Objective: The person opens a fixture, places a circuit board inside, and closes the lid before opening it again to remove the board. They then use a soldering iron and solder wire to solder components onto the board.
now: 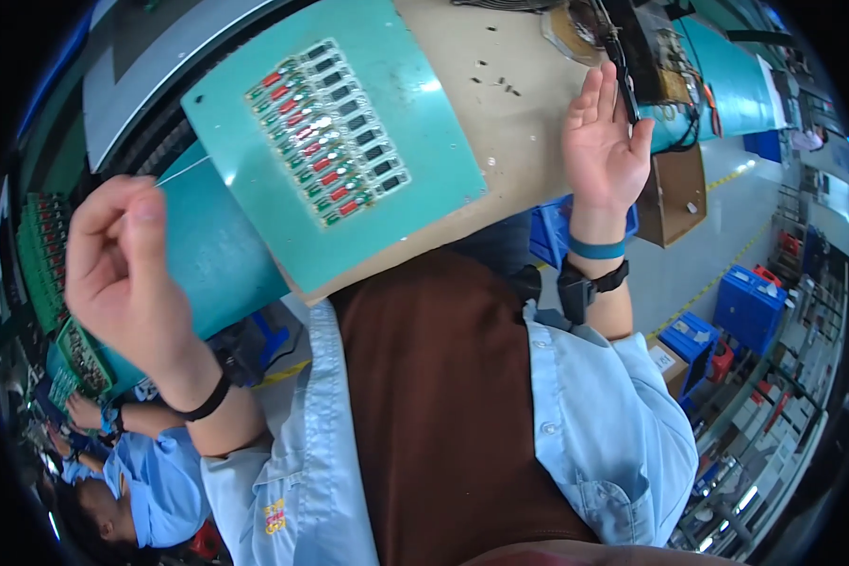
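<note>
My left hand (127,269) is closed at the left, thumb and index finger pinching a thin silvery wire (187,169). The wire's far end reaches the left edge of a large green board (413,141). Held in the board's middle is a circuit panel (319,132) with rows of red, green and black components. My right hand (606,156) is open at the upper right, palm showing and fingers stretched out. Beside its fingers and thumb is a slim black-handled tool (629,90), which looks like a soldering iron; I see no grip on it.
Several small black parts (495,83) lie on the tan work surface (509,141). A cardboard box (674,198) and blue bins (750,300) stand to the right. Green circuit boards (42,241) are at the far left. A co-worker in blue (156,481) sits lower left.
</note>
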A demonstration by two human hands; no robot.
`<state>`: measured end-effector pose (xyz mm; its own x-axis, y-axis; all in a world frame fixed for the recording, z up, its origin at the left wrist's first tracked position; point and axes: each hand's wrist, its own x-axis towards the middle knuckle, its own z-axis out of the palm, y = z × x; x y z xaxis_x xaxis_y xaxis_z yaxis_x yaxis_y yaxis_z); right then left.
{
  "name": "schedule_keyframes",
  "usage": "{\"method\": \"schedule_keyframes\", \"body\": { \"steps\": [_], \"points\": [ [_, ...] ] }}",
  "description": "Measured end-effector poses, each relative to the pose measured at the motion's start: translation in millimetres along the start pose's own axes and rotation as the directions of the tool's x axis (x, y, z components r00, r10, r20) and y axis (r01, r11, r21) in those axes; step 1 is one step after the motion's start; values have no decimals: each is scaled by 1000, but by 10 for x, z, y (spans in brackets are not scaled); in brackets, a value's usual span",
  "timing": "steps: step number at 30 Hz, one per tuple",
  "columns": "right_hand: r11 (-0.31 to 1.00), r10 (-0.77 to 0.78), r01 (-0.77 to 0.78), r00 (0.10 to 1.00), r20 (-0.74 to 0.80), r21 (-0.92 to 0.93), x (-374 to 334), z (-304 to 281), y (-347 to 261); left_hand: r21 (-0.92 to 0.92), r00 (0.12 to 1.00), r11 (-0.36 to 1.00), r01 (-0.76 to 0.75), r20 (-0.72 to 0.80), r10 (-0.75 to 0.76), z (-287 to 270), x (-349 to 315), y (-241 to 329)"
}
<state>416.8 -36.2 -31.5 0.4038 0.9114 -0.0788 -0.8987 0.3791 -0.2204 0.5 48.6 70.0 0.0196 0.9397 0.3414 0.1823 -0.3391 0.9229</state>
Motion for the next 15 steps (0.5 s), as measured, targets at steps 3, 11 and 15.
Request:
{"method": "schedule_keyframes", "body": {
  "steps": [3, 11, 15],
  "points": [
    [941, -124, 229, 919, 374, -250, -213, -56, -14, 57, 999, 997, -44, -16, 45, -181, 23, -51],
    [718, -175, 406, 892, 418, -565, -415, -75, -118, 63, 999, 998, -18, -36, 20, -578, 65, -256],
    [730, -86, 377, 879, 470, -570, -460, 39, -1, 182, 998, 982, -54, -28, 60, -622, 127, -223]
  ]
}}
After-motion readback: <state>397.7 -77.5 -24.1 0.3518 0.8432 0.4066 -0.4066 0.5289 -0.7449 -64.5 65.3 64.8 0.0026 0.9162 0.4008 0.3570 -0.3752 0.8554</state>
